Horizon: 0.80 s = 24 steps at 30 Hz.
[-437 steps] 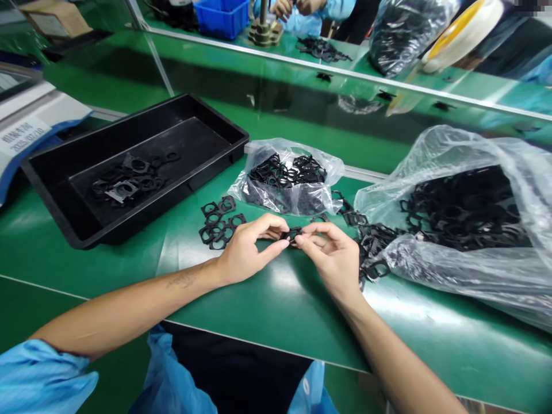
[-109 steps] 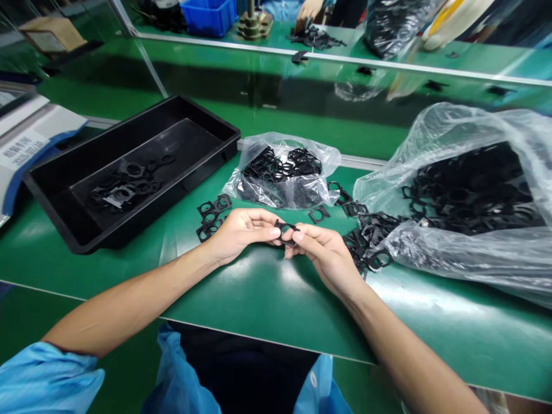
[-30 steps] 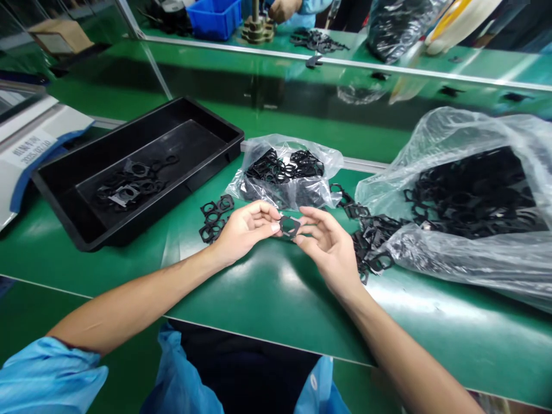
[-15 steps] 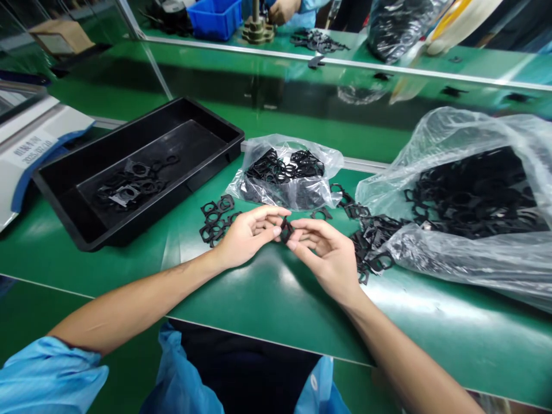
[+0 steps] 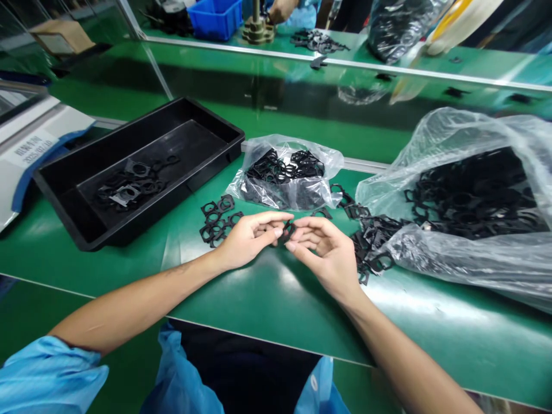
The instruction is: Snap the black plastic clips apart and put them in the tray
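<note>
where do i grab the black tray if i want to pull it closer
Best bet: pinch the raised rim of the black tray on its near long side, coming from the front across the green mat. The tray lies flat, its upright wall gives an edge to pinch, and the loose parts lie in the sunken middle, away from that rim.

Black tray (image 5: 198, 141) left, small bag of parts (image 5: 287, 178) centre, large bag (image 5: 466, 195) right, blue bin (image 5: 213, 17) behind.

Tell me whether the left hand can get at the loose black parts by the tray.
Probably yes: the loose black parts lie uncovered right beside the left hand, which now pinches a small part.
</note>
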Each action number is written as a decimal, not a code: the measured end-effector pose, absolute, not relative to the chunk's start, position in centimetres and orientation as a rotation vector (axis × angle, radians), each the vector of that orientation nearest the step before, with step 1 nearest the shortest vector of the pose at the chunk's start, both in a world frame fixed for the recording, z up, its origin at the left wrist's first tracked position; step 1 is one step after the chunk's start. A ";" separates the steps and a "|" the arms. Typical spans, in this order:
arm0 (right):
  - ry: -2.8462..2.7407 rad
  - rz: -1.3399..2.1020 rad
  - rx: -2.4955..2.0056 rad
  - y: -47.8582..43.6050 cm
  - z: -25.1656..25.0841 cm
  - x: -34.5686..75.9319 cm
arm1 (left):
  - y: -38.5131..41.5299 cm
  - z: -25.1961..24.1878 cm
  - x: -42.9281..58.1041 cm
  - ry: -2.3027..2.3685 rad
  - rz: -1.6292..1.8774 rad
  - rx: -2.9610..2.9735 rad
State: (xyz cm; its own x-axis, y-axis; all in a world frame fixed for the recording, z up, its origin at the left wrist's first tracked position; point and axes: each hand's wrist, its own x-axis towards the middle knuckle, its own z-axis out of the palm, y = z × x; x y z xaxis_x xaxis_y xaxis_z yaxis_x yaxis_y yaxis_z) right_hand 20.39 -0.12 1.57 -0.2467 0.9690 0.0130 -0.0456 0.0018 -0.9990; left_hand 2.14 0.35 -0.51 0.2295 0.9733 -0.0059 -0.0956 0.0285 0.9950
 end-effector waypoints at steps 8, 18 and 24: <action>-1.279 1.425 -1.170 0.9 2.3 20.6 | 1.2 -0.9 2.2 0.900 1.130 1.185; -1.358 1.483 -1.150 2.4 1.9 20.8 | 2.5 1.6 1.5 0.921 1.101 1.328; -1.619 1.157 -1.114 2.0 1.5 21.1 | 1.8 5.4 -9.7 1.560 1.565 1.701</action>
State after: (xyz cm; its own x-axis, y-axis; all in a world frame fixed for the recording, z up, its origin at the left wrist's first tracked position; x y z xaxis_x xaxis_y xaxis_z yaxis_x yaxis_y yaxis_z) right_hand 21.12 2.03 1.51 -0.2574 0.9576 0.1292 0.1880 0.1808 -0.9654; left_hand -9.71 1.76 5.42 -0.2170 0.8553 0.4704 0.4678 -0.3318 0.8192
